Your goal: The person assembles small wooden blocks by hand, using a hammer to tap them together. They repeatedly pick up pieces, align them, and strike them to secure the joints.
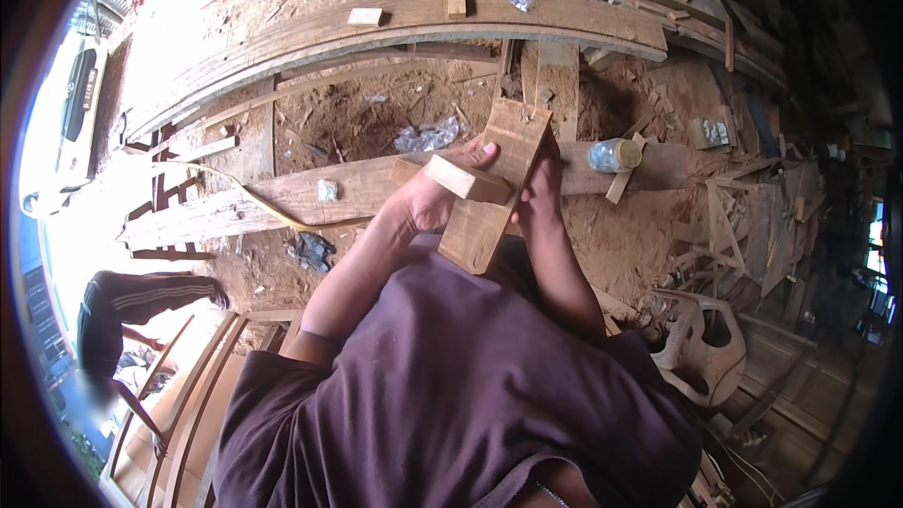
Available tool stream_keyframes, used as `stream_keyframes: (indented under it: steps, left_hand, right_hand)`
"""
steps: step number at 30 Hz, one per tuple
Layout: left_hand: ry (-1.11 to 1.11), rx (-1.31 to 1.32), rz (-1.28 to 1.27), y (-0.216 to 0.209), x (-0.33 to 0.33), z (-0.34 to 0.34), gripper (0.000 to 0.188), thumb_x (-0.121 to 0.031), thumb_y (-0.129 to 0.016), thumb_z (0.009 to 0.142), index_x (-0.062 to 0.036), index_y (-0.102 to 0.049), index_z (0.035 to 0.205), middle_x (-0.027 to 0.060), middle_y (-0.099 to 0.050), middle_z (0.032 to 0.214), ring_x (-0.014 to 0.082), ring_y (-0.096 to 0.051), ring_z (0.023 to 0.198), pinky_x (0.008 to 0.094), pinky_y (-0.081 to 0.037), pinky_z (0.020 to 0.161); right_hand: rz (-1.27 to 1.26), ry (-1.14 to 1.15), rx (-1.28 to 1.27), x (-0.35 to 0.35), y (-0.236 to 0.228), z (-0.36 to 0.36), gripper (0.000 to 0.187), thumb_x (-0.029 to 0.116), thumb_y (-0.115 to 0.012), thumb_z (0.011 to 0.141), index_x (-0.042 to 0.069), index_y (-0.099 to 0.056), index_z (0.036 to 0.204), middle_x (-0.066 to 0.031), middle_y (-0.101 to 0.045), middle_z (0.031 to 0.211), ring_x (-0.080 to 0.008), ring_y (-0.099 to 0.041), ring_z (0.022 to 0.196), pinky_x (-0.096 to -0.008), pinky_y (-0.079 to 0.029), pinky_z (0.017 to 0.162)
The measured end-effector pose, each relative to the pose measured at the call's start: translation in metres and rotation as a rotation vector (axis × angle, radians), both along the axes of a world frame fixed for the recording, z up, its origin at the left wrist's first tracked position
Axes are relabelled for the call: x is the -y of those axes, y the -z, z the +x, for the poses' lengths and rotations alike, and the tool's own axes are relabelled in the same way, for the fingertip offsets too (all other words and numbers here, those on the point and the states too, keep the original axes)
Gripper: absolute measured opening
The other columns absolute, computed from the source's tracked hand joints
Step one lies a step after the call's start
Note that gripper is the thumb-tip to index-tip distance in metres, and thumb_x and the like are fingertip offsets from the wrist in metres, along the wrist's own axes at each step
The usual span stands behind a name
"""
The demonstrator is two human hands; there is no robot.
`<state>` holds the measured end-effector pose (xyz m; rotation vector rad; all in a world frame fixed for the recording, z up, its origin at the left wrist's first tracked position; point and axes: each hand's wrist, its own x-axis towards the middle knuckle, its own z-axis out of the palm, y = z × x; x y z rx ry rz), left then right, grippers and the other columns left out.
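Observation:
In front of my chest, both hands hold a flat wooden board [484,230] that slants up and away to the right. A short wooden block [467,179] lies crosswise over its middle; whether the two are joined I cannot tell. My left hand [435,199] is closed around the block and the board's left side, thumb lying on the board's face. Along the right edge, my right hand [544,190] grips the board, most of its fingers hidden behind it. A further bit of wood [404,171] sticks out left of my left hand.
Beyond my hands runs a long plank [348,186] bearing a clear jar with a yellowish lid [614,156] and a yellow hose or cord [254,198]. Farther off lies another long beam [404,11]. A plastic chair [701,348] stands right; another person [113,320] bends at the left.

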<state>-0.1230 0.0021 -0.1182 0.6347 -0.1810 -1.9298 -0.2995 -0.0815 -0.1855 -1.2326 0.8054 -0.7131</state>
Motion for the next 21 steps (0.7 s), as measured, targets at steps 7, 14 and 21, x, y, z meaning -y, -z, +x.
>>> stream_keyframes:
  steps: [7,14,21]
  left_hand:
    - [-0.029,-0.076,0.072,0.009,-0.003,-0.001,0.052,-0.036,-0.057,0.111,-0.0105,-0.044,0.155,0.0216,-0.071,0.130,0.0358,-0.076,0.108,0.0499,-0.069,0.080]
    - [0.005,-0.081,-0.024,0.002,-0.005,0.008,0.051,-0.034,-0.058,0.111,-0.0106,-0.045,0.155,0.0172,-0.070,0.131,0.0322,-0.075,0.108,0.0448,-0.066,0.088]
    - [-0.067,0.101,0.036,-0.008,0.003,0.006,0.048,-0.034,-0.060,0.111,-0.0112,-0.051,0.152,0.0124,-0.068,0.135,0.0265,-0.076,0.109,0.0390,-0.066,0.087]
  right_hand:
    - [-0.340,0.014,0.132,-0.008,-0.019,0.009,0.037,0.028,-0.050,0.112,0.002,-0.060,0.137,-0.0129,-0.069,0.126,-0.0227,-0.071,0.110,-0.0382,-0.059,0.087]
    - [0.334,-0.024,0.325,-0.004,-0.029,0.009,0.056,0.047,-0.038,0.114,0.005,-0.055,0.146,-0.0135,-0.065,0.137,-0.0277,-0.068,0.119,-0.0409,-0.057,0.100]
    - [0.405,0.030,0.154,0.006,-0.030,0.019,0.070,0.061,-0.029,0.112,0.006,-0.055,0.146,-0.0130,-0.071,0.127,-0.0247,-0.075,0.101,-0.0354,-0.065,0.078]
